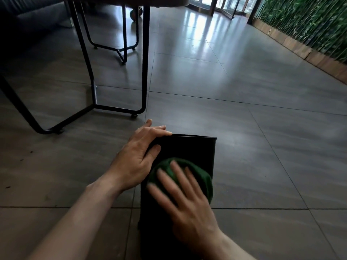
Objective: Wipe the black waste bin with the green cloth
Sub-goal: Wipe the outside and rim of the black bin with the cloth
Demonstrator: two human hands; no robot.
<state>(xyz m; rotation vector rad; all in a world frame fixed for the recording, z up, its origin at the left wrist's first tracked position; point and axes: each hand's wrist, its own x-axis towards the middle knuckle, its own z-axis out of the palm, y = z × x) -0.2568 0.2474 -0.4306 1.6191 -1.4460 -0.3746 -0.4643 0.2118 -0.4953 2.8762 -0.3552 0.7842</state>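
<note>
The black waste bin [195,149] lies on its side on the grey tiled floor, low in the middle of the view. My left hand [137,156] grips its far left corner, fingers over the edge and thumb on the top face. A bunched green cloth [199,177] rests on the bin's upper side. My right hand [185,209] presses flat on the cloth with fingers spread; the hand is motion-blurred. The cloth's near part is hidden under that hand.
Black metal table legs [144,59] and their floor frame [75,117] stand just left and beyond the bin. A green plant wall with a wooden base [309,27] runs along the right. Open tiled floor [244,91] stretches ahead toward glass doors.
</note>
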